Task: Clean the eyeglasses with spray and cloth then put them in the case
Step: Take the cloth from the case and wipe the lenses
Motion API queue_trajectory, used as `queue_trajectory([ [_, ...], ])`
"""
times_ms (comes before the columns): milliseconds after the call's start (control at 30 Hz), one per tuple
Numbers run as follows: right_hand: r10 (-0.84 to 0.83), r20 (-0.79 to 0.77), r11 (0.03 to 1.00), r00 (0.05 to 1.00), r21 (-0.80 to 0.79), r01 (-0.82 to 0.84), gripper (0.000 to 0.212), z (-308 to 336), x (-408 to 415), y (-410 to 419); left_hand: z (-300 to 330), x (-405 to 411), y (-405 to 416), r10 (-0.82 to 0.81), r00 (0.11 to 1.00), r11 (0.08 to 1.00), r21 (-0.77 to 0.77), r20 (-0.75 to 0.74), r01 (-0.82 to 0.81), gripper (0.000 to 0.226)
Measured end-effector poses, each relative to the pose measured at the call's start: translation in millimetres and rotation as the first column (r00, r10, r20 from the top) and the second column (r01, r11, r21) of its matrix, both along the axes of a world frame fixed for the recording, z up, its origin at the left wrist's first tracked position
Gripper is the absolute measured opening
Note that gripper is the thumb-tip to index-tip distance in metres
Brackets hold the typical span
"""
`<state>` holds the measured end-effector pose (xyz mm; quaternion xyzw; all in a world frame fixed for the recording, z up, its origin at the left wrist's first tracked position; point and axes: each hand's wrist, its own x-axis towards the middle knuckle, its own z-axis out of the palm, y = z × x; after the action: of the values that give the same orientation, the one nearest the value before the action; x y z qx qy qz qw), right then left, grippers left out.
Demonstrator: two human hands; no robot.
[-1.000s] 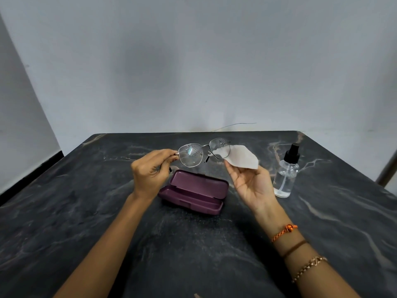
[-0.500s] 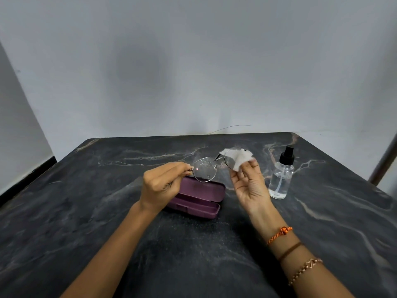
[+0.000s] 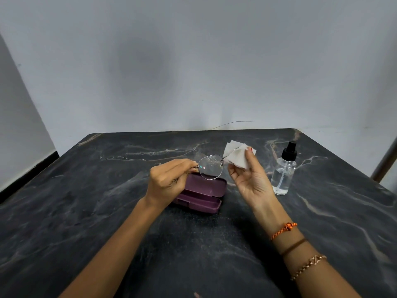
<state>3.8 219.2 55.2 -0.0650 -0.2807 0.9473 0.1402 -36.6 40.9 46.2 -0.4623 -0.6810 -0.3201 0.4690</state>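
Observation:
My left hand [image 3: 169,183] pinches the left end of the thin metal eyeglasses [image 3: 210,167] and holds them above the table. One lens shows, dotted with droplets. My right hand [image 3: 250,177] grips a white cloth [image 3: 238,157] folded around the other lens, which is hidden inside it. Below the glasses lies the purple case [image 3: 203,195], open and with nothing in it. A clear spray bottle [image 3: 283,172] with a black nozzle stands upright to the right of my right hand.
The dark marbled table [image 3: 107,211] runs back to a grey wall. A thin wire [image 3: 232,123] trails at the far edge. A metal pole [image 3: 384,162] leans at the right edge.
My right hand has wrapped the flat cloth around the right lens and pinched it. Both hands with the glasses have shifted slightly right, over the case.

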Motion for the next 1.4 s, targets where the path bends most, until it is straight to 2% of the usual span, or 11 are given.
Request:
queue_trajectory([
  [233,-0.032,-0.052,0.997,0.998,-0.070,0.029,0.013,1,-1,2,-4,0,4,-0.034,0.999,0.998,-0.045,0.026,0.035,0.007],
  [367,-0.049,-0.041,0.991,0.998,0.123,0.054,0.014,0,-2,6,-4,-4,3,-0.010,0.999,1.000,-0.026,0.034,0.011,0.014],
  [567,-0.056,0.023,0.897,0.998,0.441,0.040,0.008,7,5,15,-1,-9,-1,0.032,0.999,0.998,0.056,0.033,-0.033,0.016],
  [633,-0.042,0.039,0.914,0.998,0.404,0.023,0.008,9,7,16,0,-7,1,0.024,0.999,0.998,0.065,0.024,-0.025,0.013],
  [833,0.035,-0.058,0.998,0.998,-0.042,-0.037,0.019,10,7,7,-2,-4,3,0.017,1.000,0.999,0.044,0.015,-0.018,0.012],
  [900,0.030,-0.072,0.997,0.997,-0.063,-0.034,0.019,7,6,5,-4,-4,3,0.017,1.000,0.999,0.037,0.012,-0.017,0.012],
  [1033,0.007,-0.086,0.977,0.996,0.211,0.012,0.016,1,4,8,-5,-4,2,0.008,1.000,0.999,0.033,0.021,-0.009,0.015],
  [1100,-0.025,-0.114,0.926,0.993,0.371,0.066,0.008,4,4,12,-5,-5,2,0.019,1.000,1.000,0.020,0.024,-0.020,0.017],
  [1167,-0.066,-0.134,0.875,0.989,0.469,0.122,0.014,7,6,15,-5,-6,2,0.027,0.999,0.999,0.018,0.026,-0.028,0.017],
  [1300,-0.131,-0.079,0.831,0.988,0.534,0.153,0.018,8,9,18,-2,-7,3,0.040,0.999,0.997,0.059,0.033,-0.042,0.018],
  [1400,-0.125,-0.034,0.897,0.992,0.423,0.127,0.012,10,9,15,-1,-5,2,0.033,0.999,0.998,0.048,0.034,-0.035,0.020],
])
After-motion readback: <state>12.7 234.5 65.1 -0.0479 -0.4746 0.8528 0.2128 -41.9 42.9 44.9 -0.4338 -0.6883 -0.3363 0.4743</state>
